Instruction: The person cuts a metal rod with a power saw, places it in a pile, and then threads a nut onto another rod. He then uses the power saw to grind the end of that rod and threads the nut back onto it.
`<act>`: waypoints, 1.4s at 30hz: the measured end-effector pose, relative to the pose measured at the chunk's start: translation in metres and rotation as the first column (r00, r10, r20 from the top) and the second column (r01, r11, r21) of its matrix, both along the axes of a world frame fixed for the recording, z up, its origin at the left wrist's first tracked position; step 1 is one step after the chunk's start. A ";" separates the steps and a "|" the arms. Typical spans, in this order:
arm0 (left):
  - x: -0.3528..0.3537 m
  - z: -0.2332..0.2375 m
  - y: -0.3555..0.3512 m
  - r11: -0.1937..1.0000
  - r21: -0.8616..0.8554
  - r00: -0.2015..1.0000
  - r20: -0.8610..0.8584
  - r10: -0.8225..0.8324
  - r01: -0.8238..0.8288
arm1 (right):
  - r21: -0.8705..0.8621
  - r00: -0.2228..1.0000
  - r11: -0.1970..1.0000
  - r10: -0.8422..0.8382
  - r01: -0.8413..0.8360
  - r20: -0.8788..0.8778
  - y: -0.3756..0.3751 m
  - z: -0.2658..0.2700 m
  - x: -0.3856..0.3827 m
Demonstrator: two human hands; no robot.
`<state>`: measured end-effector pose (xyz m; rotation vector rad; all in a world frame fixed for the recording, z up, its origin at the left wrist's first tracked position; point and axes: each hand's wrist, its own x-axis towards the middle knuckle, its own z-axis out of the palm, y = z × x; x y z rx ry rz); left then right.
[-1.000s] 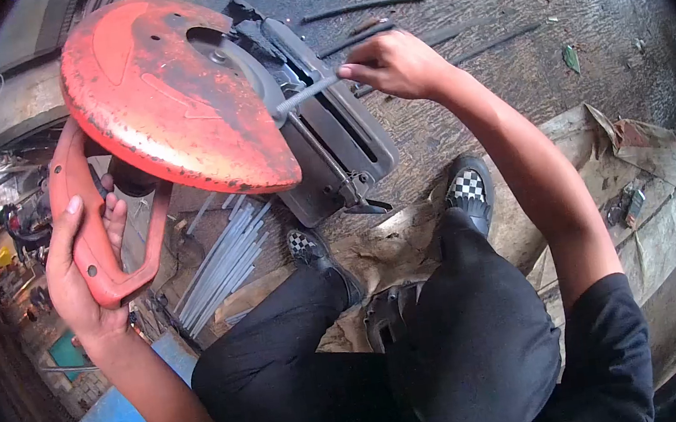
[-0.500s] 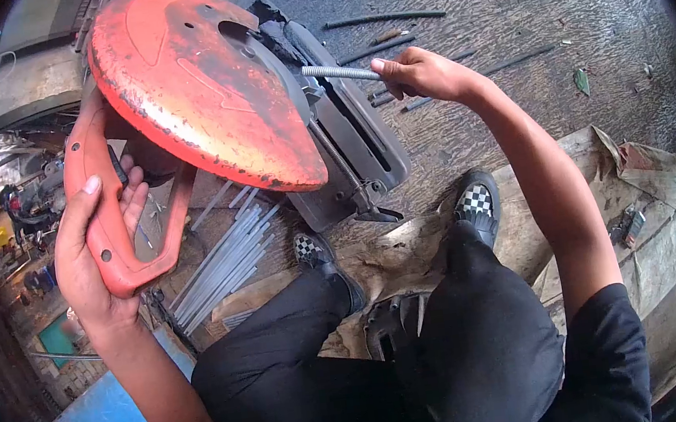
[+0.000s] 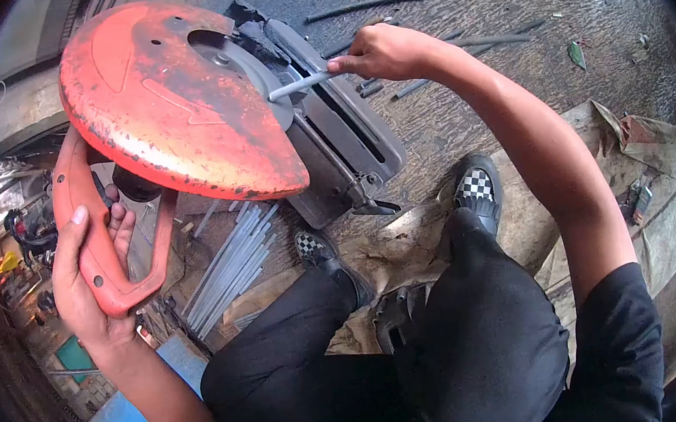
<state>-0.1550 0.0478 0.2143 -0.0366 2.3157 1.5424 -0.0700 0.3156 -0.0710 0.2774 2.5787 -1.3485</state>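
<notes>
Metal rod (image 3: 299, 85) is sitting just right of the red guard (image 3: 185, 112), right hand (image 3: 386, 51) pinching it, left hand (image 3: 84, 290) loosely curling round the handle (image 3: 93, 255); seemingly positioning, next needing steady alignment.

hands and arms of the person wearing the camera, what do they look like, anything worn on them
The left hand and right hand are bare; no gloves or watch show. Both forearms are uncovered. The right sleeve is short and black.

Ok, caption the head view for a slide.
Left hand on curved red handle, right hand holding thin grey metal rod near round disc.
</notes>
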 end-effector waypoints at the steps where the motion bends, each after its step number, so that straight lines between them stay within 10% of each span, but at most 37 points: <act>1: 0.000 0.000 0.000 1.000 -0.002 1.000 0.003 -0.004 0.004 | -0.002 1.000 1.000 -0.004 0.004 0.003 -0.001 -0.002 -0.001; 15: 0.003 0.001 0.003 1.000 -0.021 1.000 -0.001 0.020 -0.020 | 0.313 0.919 0.933 -0.041 0.175 -0.392 -0.011 -0.010 0.008; 28: 0.010 0.000 0.011 1.000 -0.011 1.000 -0.016 0.001 -0.002 | 0.416 0.964 0.897 -0.038 0.148 -0.262 -0.026 -0.001 0.019; 32: 0.005 0.000 0.007 1.000 -0.011 1.000 -0.001 0.001 -0.001 | 0.300 0.950 0.934 -0.101 0.192 -0.296 -0.039 -0.008 0.047; 34: -0.006 0.001 -0.005 0.999 -0.035 0.999 0.021 -0.038 0.039 | -0.155 0.959 0.973 -0.201 0.171 -0.201 -0.043 -0.023 0.055; 42: 0.005 -0.001 0.004 1.000 0.015 1.000 0.006 -0.017 0.017 | -0.313 0.932 0.935 -0.252 0.165 -0.260 -0.072 -0.025 0.065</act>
